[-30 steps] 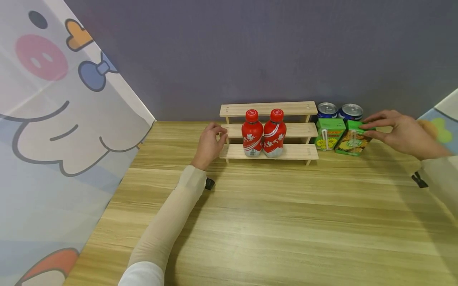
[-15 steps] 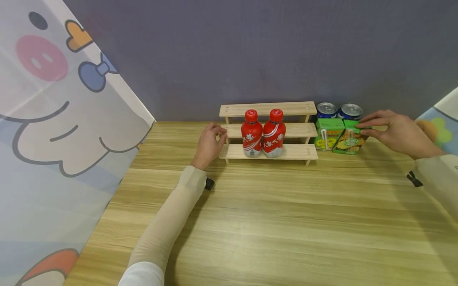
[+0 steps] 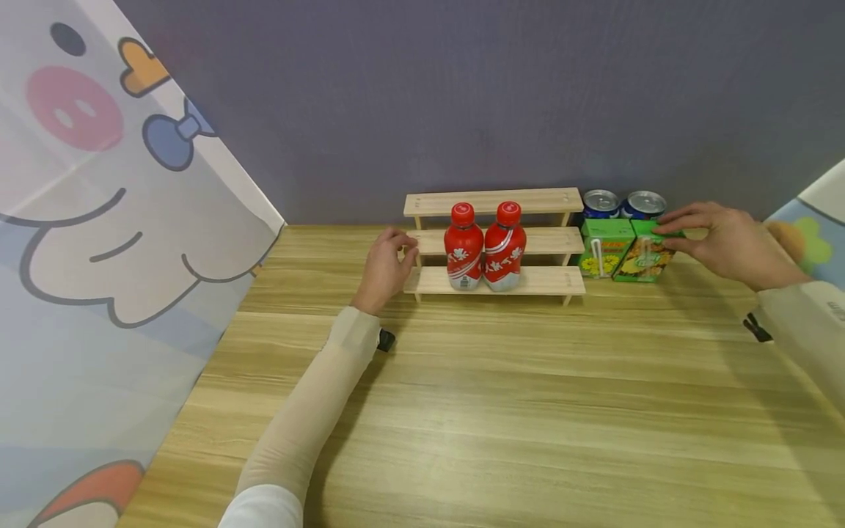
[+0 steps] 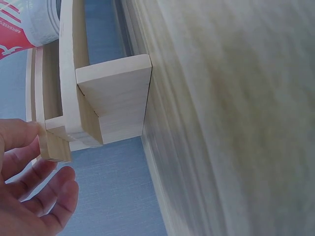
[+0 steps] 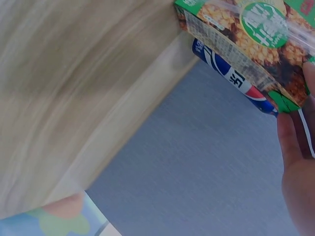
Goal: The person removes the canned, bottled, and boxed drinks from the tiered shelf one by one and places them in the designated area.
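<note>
A three-step wooden display rack point(image 3: 554, 279) stands against the back wall. My left hand point(image 3: 386, 268) is at its left end, and in the left wrist view the thumb and fingers pinch the end of a step board point(image 4: 55, 149). At the right, my right hand point(image 3: 733, 240) pinches the upper right edge of a green drink carton point(image 3: 643, 258). This carton leans a little and sits tight against a second green drink carton point(image 3: 604, 251) beside the rack. The right wrist view shows the held carton's printed side point(image 5: 236, 49) close up.
Two red-capped bottles point(image 3: 464, 253) stand side by side on the rack's lowest step. Behind the cartons are two blue cans point(image 3: 645, 205), one partly seen in the right wrist view. A grey wall point(image 3: 422, 95) closes off the wood-grained table point(image 3: 495, 396) at the back.
My right hand has shifted slightly left, bringing the outer carton closer against its neighbour. My left hand stays at the rack's end.
</note>
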A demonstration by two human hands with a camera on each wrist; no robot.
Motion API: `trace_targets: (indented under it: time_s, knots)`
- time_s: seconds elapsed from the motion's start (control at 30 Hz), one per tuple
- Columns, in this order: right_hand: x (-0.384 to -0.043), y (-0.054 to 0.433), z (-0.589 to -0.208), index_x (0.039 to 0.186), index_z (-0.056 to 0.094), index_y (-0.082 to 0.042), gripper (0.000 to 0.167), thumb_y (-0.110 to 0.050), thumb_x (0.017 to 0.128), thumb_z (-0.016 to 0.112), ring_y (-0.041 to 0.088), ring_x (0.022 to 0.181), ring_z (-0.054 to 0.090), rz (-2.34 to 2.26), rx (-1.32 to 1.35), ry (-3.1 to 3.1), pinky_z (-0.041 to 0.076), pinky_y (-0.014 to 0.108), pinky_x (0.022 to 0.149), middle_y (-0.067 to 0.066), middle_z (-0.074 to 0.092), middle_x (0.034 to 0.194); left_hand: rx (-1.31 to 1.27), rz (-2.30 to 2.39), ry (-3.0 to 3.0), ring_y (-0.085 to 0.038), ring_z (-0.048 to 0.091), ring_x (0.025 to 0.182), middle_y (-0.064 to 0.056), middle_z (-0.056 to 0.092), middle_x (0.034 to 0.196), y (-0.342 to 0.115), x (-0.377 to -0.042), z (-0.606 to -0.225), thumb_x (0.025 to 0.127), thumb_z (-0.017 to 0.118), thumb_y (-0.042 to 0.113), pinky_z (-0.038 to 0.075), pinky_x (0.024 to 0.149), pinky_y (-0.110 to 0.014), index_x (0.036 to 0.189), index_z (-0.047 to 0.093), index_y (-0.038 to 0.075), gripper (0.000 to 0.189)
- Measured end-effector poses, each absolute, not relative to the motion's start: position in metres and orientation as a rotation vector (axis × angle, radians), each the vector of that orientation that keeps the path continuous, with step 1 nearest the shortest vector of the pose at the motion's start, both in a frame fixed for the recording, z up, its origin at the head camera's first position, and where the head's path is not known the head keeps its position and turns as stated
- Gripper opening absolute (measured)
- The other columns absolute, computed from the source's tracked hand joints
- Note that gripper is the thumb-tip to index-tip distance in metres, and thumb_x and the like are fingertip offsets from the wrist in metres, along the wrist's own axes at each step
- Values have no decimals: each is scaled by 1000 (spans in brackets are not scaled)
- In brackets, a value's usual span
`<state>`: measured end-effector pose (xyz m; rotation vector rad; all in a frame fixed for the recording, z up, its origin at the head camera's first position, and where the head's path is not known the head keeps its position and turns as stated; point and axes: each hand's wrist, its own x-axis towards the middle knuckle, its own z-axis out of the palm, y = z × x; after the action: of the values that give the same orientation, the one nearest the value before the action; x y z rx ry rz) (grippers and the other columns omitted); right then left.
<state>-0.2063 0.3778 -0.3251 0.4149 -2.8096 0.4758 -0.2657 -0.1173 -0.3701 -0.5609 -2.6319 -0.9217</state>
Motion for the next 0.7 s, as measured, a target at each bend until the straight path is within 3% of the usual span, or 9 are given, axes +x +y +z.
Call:
trace_targets:
  time_s: [0.27, 0.53, 0.7]
  knots:
    - [-209, 375, -337, 96, 75, -6, 18, -6, 78, 77, 21, 96, 44, 566, 458, -2676, 32, 30, 72, 11, 62, 104, -560, -925, -2635, -32, 54, 85, -9, 54, 103, -118, -266, -369, 93, 62, 12, 43, 68, -35, 105, 69, -1, 19]
    - [-209, 365, -327, 99, 72, -2, 25, -11, 77, 79, 35, 103, 44, 594, 470, -2681, 32, 53, 81, 16, 59, 110, -568, -907, -2638, -27, 54, 83, -9, 54, 103, -119, -266, -371, 93, 62, 13, 45, 69, -34, 104, 69, 0, 18]
    - [-206, 348, -310, 101, 71, -3, 27, -5, 75, 79, 34, 102, 46, 562, 583, -2598, 33, 52, 80, 14, 59, 109, -565, -895, -2632, -26, 54, 84, -9, 55, 103, -118, -266, -370, 93, 62, 13, 45, 70, -34, 104, 69, 1, 18]
